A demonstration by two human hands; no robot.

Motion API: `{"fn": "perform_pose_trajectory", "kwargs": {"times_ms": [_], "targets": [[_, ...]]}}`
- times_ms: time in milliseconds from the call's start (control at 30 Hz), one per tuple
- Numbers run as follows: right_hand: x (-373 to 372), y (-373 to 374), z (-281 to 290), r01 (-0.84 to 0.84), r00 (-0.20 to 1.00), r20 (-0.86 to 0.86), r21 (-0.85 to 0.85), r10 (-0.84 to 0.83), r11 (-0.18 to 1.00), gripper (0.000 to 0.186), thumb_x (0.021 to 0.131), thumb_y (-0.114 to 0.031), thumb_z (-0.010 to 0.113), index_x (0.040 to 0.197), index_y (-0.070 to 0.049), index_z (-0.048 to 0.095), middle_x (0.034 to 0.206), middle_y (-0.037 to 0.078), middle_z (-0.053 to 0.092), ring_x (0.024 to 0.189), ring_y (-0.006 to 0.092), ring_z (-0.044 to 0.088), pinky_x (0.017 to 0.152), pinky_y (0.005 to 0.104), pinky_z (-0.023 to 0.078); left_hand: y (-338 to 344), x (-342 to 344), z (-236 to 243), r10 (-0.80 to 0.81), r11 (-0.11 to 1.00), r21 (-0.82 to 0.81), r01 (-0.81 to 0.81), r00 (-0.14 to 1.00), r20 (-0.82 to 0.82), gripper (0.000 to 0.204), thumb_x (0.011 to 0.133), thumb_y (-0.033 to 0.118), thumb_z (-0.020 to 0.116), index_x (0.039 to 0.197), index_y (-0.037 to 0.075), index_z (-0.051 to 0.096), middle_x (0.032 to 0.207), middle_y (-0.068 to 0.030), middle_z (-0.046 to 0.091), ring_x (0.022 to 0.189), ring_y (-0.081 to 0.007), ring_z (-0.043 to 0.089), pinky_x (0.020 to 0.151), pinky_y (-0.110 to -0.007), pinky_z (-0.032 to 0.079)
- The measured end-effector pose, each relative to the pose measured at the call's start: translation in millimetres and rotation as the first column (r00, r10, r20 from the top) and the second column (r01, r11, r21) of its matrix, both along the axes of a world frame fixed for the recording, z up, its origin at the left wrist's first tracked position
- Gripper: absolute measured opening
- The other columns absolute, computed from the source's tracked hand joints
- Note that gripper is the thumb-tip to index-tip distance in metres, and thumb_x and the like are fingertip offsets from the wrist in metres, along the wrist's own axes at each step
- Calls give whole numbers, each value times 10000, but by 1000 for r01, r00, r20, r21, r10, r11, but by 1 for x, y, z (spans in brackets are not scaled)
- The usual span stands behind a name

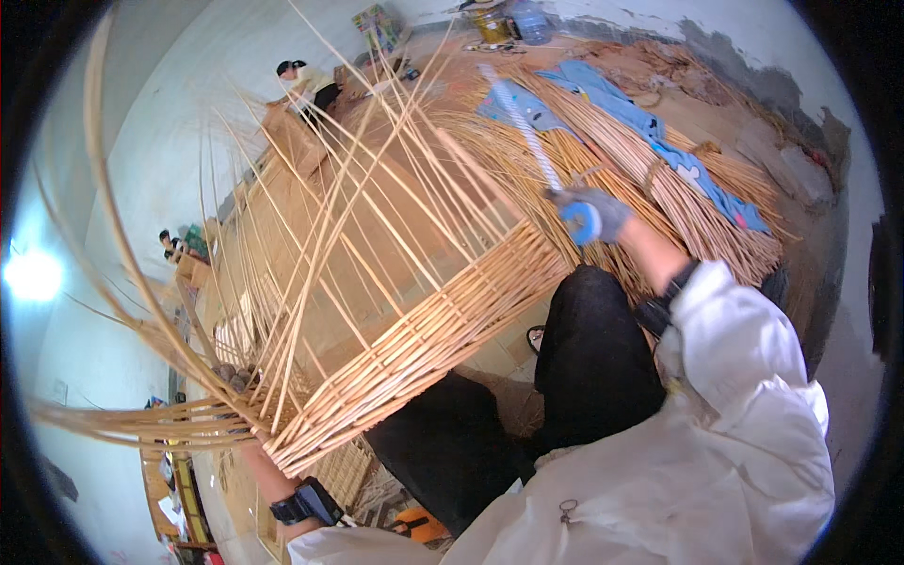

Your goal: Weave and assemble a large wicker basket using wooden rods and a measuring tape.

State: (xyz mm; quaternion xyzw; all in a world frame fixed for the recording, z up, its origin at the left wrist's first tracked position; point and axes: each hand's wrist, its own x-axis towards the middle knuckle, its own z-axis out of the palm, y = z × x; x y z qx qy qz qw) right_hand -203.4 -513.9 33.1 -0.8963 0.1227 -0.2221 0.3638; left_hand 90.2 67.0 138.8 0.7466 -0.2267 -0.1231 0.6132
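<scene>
A half-woven wicker basket stands in front of my knees, its near wall a dense band of pale rods. Long upright stakes rise from it, some crossing each other. My right hand, in a grey and blue glove, is closed round the lower end of a pale ridged bar. The bar slants up and away, beyond the basket's right corner. At the left corner my gloved left hand is curled round the wicker rods, partly hidden behind them. Loose rod ends stick out leftward past that corner.
Bundles of peeled rods lie on the floor at right, partly under a blue cloth. A yellow bucket and a blue water bottle stand far back. Two people work beyond the basket. Below my left arm lies an orange tool.
</scene>
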Motion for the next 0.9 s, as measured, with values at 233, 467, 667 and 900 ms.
{"fn": "perform_pose_trajectory", "kwargs": {"times_ms": [233,467,667,900], "targets": [[104,8,15,-379,925,296,748,236,546,145,772,-165,550,792,-22,564,783,74,552,720,180,527,675,290,441,3,56,-24,7,977,-212,-10,1000,-12,317,847,296,392,1074,92,475,967,-76,550,892,-195,516,665,-360,455],[66,15,54,-289,951,307,822,47,491,196,815,-225,534,791,-31,560,659,42,549,565,119,530,495,224,442,-79,73,-79,-74,918,-395,49,996,-48,286,859,270,381,1058,86,474,952,-78,557,860,-188,524,673,-350,456],[47,13,29,-172,977,212,848,-22,502,179,820,-207,522,805,-33,563,575,27,505,468,112,501,395,237,415,-127,61,-104,-47,866,-500,-6,994,-95,262,869,248,372,1044,82,474,940,-79,562,833,-182,532,680,-341,458],[40,-19,27,-226,961,278,772,5,595,194,808,-236,536,805,-42,555,678,32,538,564,110,503,494,217,411,-66,28,-149,25,774,-630,-61,998,-66,235,881,222,361,1028,77,474,925,-81,569,801,-175,541,687,-331,459]]}}
